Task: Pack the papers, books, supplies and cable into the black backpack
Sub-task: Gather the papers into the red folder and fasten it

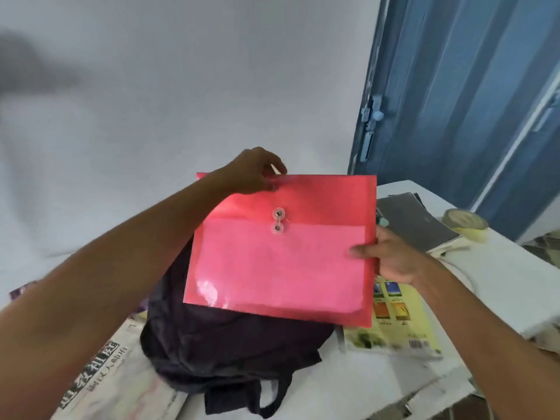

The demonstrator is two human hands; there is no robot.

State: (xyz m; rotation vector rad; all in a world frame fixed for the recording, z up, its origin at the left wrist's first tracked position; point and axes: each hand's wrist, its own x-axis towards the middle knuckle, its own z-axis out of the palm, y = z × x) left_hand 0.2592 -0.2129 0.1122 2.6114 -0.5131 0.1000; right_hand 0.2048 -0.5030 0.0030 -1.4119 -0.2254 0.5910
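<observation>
From the head camera, a pink document envelope (281,253) is held up above the black backpack (218,338), flat face toward the camera, its long axis running left to right and its flap edge uppermost (the string-tie buttons sit near the top centre). The left hand (257,171) pinches its top edge near the left corner; the right hand (391,256) grips the right edge, thumb across the front. The backpack lies on the white table (500,286), partly over a newspaper (100,377). A yellow book (397,322) lies just right of it; further back rest a grey book (418,219) and a tape roll (465,224). Bare table shows at the near right.
</observation>
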